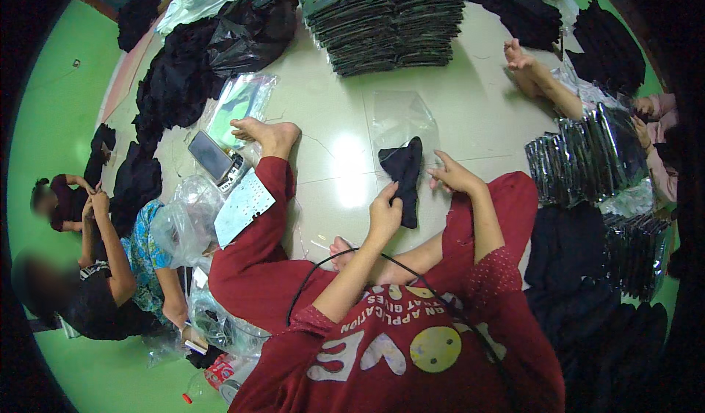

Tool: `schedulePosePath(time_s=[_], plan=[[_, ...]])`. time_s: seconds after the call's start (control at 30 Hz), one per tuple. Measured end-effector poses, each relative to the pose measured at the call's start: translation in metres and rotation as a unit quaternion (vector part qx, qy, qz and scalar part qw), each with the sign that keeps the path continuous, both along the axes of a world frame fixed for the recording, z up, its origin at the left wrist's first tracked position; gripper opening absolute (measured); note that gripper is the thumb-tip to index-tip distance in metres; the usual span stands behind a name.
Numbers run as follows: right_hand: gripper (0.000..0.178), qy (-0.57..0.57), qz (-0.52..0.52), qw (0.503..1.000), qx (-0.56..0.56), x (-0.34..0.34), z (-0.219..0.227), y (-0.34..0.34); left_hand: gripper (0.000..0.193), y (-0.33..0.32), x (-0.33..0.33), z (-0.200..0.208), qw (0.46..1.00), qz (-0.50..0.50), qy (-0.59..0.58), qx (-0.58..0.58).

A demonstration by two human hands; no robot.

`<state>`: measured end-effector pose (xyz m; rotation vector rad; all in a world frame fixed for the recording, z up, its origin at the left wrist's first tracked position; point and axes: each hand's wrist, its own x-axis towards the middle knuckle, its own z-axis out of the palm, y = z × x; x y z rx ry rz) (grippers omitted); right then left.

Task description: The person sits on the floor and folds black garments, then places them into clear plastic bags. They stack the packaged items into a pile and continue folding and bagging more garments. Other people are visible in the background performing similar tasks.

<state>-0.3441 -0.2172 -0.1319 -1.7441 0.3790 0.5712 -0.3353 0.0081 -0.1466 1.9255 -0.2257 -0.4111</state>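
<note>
A folded black cloth garment lies on the tiled floor in front of me, narrow and lengthwise. Its far end reaches the mouth of a clear plastic bag; whether it is inside or only overlaps, I cannot tell. My left hand is closed at the cloth's left edge, thumb and fingertips pinching it. On the other side, my right hand hovers just right of the cloth with its fingers apart, holding nothing.
Tall stacks of bagged black garments stand ahead. More bagged piles are at the right, near another person's hands. A phone, a pale sheet and clear bags lie left, where two people sit. Black cloth heaps line the wall.
</note>
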Motion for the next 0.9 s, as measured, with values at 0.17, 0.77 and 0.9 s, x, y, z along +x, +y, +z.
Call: schedulePosePath(time_s=[0.17,0.77,0.9], plan=[[0.053,-0.038,0.025,0.993,-0.111,-0.005,-0.017,0.005,0.04,-0.005,-0.007,0.003,0.999,-0.001,-0.041,-0.003],[0.024,-0.186,-0.031,0.963,-0.193,-0.004,-0.029,0.013,0.038,-0.038,0.072,-0.012,0.985,0.051,0.12,-0.116],[0.022,-0.18,-0.055,0.969,-0.162,-0.003,-0.02,0.015,0.039,-0.029,0.067,0.009,0.988,0.07,-0.124,-0.056]])
